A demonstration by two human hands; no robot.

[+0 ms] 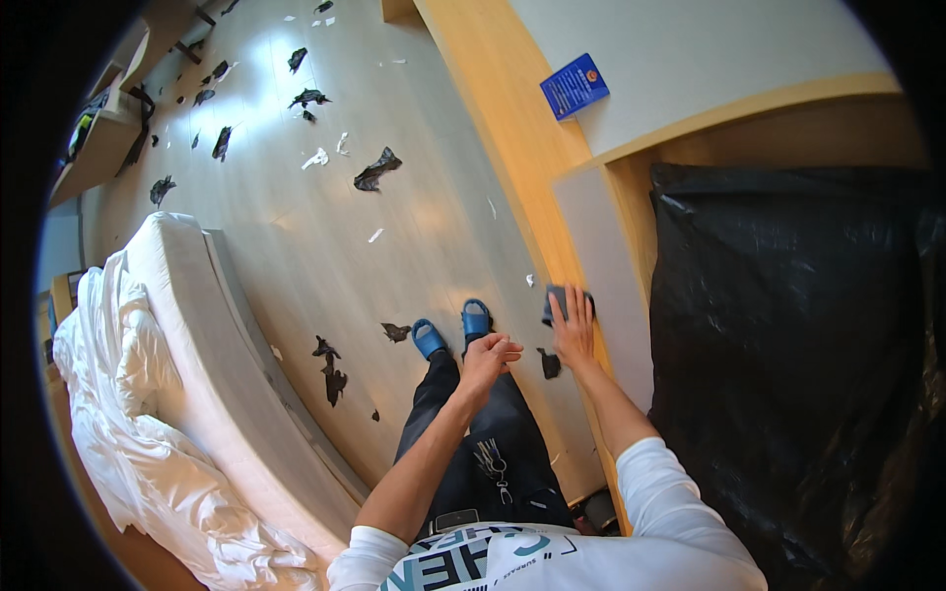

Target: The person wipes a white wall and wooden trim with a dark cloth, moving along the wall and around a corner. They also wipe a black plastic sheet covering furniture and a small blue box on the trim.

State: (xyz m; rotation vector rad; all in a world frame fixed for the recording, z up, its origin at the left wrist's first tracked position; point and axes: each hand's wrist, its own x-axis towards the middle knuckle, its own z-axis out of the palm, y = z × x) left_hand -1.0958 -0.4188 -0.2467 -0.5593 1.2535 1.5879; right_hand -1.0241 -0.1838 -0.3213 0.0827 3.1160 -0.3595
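My right hand [573,325] presses a folded dark grey cloth [556,301] against the top of a long wooden ledge [510,140], fingers spread over it. My left hand [494,358] hangs in front of my legs with its fingers partly curled; whether anything small is inside it cannot be told. Farther along the ledge stands a blue card sign [575,86] with writing. Beside the ledge, on the right, a large black plastic sheet or bag [783,310] covers something in a wood-framed recess.
Torn black plastic scraps [378,170] and white paper bits [316,158] litter the floor. A bed's mattress [222,369] with a rumpled white duvet [148,473] stands at the left. Furniture with wooden panels [100,148] is at the upper left. My feet wear blue slippers [429,338].
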